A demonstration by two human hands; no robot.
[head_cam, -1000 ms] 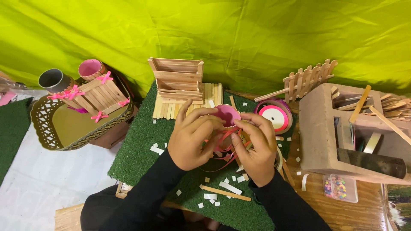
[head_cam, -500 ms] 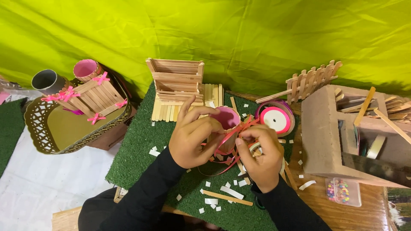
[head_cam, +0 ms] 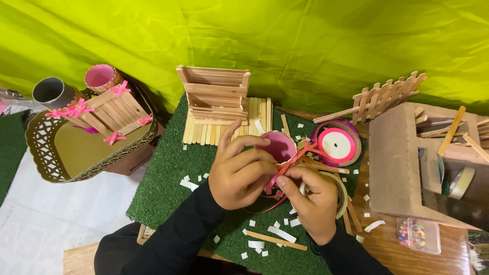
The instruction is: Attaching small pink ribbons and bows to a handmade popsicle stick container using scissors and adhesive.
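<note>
Both hands are tight together over the green turf mat [head_cam: 163,178], and it is fiddly work. The left hand [head_cam: 239,170] is curled around the small pink-lined cup [head_cam: 277,146], steadying it just above the mat, while the right hand [head_cam: 310,203] has its fingertips pinched narrow on a strip of pink ribbon [head_cam: 288,168] that runs up past the cup's rim toward the ribbon spool [head_cam: 336,144] lying just beside it. Here is the risk: that ribbon looks slick and thin, and with so small a pinch it could slide out of the fingers and spring loose. A hard tug could also drag the spool across the mat, or tip the cup out of the left hand's hold. Loose craft sticks [head_cam: 277,240] and white paper scraps [head_cam: 188,184] lie scattered right under the wrists, so a sleeve could sweep them about or catch one in the ribbon. The stick-built holder [head_cam: 214,94] stands close behind the fingers, near enough to be knocked by a sudden pull. The clear box of coloured beads [head_cam: 417,235] sits well apart on the right.
</note>
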